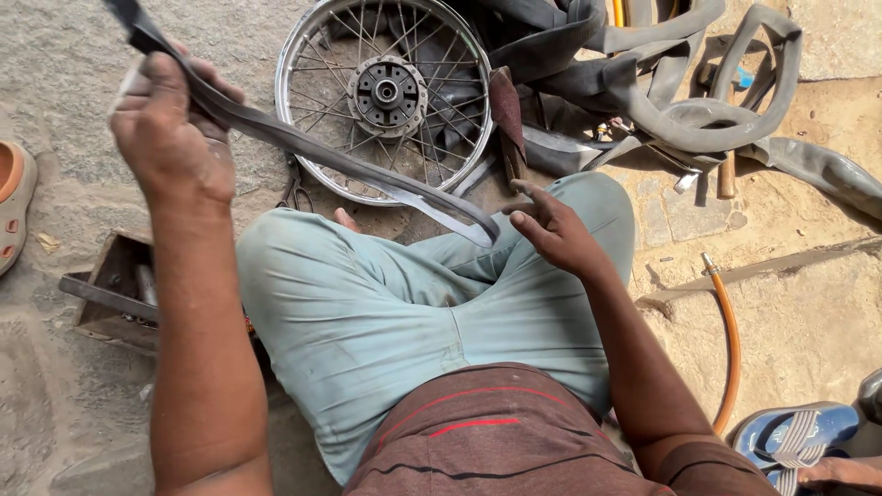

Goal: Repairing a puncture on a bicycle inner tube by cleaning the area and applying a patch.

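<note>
left hand is clenched around a rubber strip, raised high; the strip runs taut across the lap to the right hand, fingers loosely spread at its lower end. that loose grip could let the strip slip and snap back toward the wheel.

I'm at an outdoor roadside tyre repair spot: spoked wheel top centre, inner tubes upper right, stone ground.
</note>
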